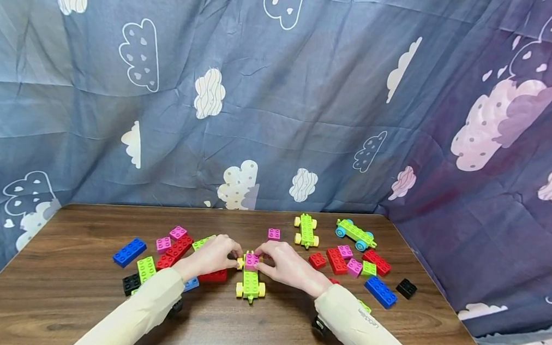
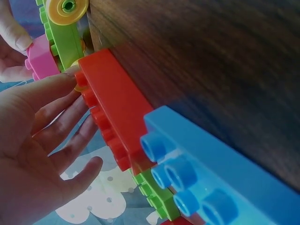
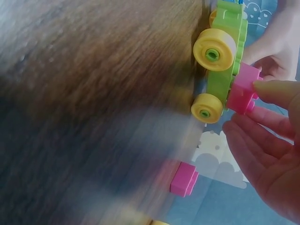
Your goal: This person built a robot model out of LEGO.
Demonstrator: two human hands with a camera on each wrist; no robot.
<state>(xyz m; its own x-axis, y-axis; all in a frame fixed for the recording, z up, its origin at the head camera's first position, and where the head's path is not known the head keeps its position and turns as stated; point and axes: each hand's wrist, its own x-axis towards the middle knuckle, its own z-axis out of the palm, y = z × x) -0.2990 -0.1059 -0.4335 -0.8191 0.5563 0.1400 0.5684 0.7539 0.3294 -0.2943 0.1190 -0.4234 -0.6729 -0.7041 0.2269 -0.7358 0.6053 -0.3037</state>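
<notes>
Cloud-print cloth backs a brown table strewn with bricks. Both hands, left and right, pinch a pink brick atop a green, yellow-wheeled car.

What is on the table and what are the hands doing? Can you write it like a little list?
table: brown wood table, cloud-print cloth behind
left hand: fingers at the far end of the green car
right hand: pinches the pink brick
pink brick: sits on the green car's far end
green car: yellow wheels, between both hands
other cars: two more green cars at the back
loose bricks: red, blue, pink, green, black, on both sides
</notes>
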